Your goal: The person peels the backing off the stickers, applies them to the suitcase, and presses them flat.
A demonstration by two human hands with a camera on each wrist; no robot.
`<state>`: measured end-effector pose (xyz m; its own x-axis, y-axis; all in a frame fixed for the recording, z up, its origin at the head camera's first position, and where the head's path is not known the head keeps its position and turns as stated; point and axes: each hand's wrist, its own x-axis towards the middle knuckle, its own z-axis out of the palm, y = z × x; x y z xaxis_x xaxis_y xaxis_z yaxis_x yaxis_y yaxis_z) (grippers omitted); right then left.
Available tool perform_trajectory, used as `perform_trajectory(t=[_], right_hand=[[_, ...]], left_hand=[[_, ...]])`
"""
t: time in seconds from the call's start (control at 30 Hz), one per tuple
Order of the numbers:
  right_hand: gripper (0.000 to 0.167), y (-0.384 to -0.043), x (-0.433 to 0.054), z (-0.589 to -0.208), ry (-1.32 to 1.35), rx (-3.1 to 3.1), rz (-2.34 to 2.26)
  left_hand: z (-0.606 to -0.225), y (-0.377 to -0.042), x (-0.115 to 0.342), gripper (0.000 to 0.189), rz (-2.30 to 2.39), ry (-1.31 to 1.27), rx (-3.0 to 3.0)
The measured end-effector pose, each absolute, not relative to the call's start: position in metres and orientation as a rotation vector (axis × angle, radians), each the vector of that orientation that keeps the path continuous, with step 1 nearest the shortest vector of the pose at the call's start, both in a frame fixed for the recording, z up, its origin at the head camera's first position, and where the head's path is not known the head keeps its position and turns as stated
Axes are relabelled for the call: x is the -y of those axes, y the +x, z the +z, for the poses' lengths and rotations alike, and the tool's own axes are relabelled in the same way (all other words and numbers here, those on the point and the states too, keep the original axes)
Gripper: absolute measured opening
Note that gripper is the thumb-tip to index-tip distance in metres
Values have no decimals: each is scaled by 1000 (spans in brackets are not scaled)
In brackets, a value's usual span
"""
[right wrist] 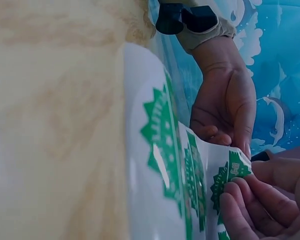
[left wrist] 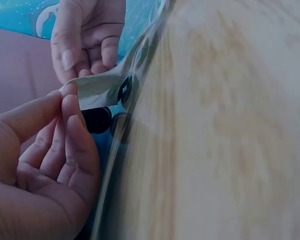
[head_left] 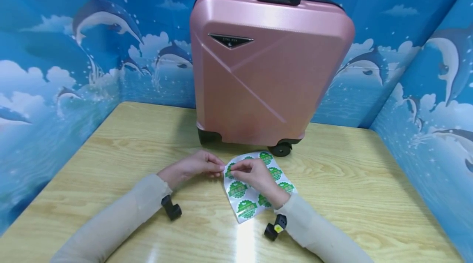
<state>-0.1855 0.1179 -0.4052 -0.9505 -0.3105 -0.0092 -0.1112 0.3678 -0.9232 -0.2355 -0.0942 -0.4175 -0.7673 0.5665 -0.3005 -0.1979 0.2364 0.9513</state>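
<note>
A white sheet of round green stickers [head_left: 247,208] lies on the table, its upper left edge raised. My left hand [head_left: 197,165] pinches that edge between thumb and forefinger; the left wrist view shows the pale underside of the sheet [left wrist: 97,91] bent up from these fingertips. Over the sheet, my right hand [head_left: 256,176] has its thumb and forefinger pinched at the corner sticker [right wrist: 235,169]. How far this sticker is lifted from its backing cannot be told. The right hand partly covers the stickers beneath it.
A pink hard-shell suitcase [head_left: 255,86] stands upright on the table just behind the sheet, a black wheel [head_left: 281,149] close to its top edge. Wood-grain tabletop [head_left: 354,189] extends around the hands. Blue dolphin-print curtains [head_left: 155,20] hang behind and at both sides.
</note>
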Motion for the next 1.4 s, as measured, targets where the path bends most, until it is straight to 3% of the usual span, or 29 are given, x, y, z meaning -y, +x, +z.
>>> perform_trajectory(t=[1.4], right_hand=[[14, -176, -116, -404, -262, -2495, -1596]], left_hand=[[-423, -228, 84, 18, 1657, 455, -1767]])
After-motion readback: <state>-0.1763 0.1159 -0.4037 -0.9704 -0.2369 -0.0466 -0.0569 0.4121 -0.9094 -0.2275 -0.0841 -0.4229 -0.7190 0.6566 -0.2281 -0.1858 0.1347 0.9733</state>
